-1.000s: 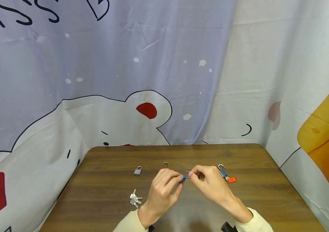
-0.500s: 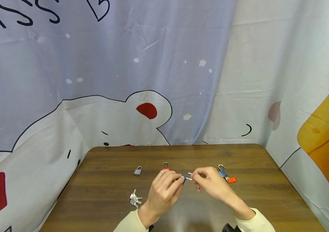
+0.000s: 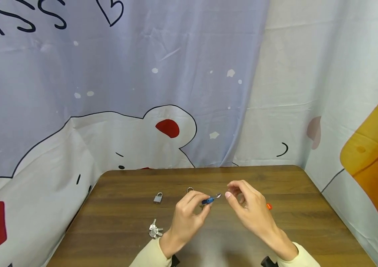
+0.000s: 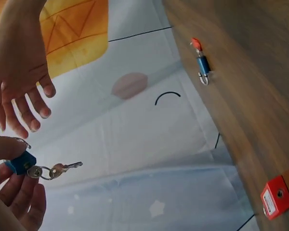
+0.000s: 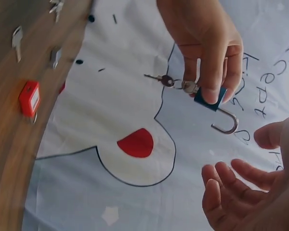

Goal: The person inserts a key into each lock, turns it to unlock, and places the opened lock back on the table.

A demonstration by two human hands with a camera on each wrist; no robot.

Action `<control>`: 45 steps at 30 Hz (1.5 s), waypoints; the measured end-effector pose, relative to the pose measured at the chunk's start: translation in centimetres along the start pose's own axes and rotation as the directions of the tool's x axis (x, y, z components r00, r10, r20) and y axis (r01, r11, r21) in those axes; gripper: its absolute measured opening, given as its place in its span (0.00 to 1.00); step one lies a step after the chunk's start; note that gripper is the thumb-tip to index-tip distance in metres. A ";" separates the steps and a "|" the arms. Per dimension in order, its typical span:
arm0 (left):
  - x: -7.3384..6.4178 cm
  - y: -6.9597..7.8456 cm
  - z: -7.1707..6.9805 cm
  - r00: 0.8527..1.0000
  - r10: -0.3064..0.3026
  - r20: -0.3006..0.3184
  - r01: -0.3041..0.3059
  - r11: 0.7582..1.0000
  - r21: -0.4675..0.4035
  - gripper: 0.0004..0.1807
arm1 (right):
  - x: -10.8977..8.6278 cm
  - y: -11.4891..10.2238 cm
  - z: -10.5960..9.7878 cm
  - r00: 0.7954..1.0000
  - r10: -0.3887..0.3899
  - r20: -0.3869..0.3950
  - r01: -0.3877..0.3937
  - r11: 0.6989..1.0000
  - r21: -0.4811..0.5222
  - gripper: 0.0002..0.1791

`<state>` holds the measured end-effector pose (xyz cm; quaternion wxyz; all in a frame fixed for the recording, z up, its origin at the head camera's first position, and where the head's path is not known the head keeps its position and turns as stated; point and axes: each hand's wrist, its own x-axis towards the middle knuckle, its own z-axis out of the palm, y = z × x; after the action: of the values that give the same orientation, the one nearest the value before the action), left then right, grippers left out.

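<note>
My left hand [image 3: 187, 218] pinches a small blue padlock [image 5: 211, 98] between thumb and fingers, above the table. Its shackle [image 5: 231, 127] is swung open, the free end out of the body, pointing toward my right hand. A key [image 5: 189, 87] sits at the bottom of the lock, and a ring links it to a second, dangling key [image 4: 58, 169]. Just to the right of the shackle, my right hand [image 3: 250, 207] holds nothing; its fingers are loosely bent, apart from the lock.
On the wooden table [image 3: 125, 207] a grey padlock [image 3: 158, 198] stands at the back left, with several loose keys [image 3: 155, 230] nearer. A red padlock [image 4: 277, 197] stands behind my left hand. Toward the right lies another blue padlock [image 4: 203, 64], unlatched, with an orange tag [image 4: 196, 44].
My right fingers, earlier at the padlock's shackle, have moved off it, up and to the right, and spread. My left hand has turned the padlock, so more of its blue body shows.
</note>
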<state>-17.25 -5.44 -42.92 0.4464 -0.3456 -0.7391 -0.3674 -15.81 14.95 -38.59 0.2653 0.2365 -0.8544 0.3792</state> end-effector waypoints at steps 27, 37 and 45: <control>-0.4 -1.9 4.8 0.738 -0.578 0.348 0.668 0.697 -0.261 0.08 | -4.0 2.7 -1.8 0.918 -0.327 0.225 0.380 0.887 -0.262 0.38; -1.8 -4.3 7.9 0.647 -0.636 0.421 0.725 0.684 -0.081 0.07 | -5.4 3.0 -0.9 0.904 -0.324 0.279 0.398 0.875 -0.274 0.38; -3.1 -6.1 10.0 0.567 -0.673 0.475 0.765 0.644 -0.003 0.07 | -6.1 3.2 -0.5 0.889 -0.337 0.309 0.422 0.867 -0.265 0.36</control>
<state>-25.27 -0.44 -50.53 0.0421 -0.1296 -0.8515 -0.5063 -13.09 18.49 -43.86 0.2593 0.4004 -0.8677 0.1396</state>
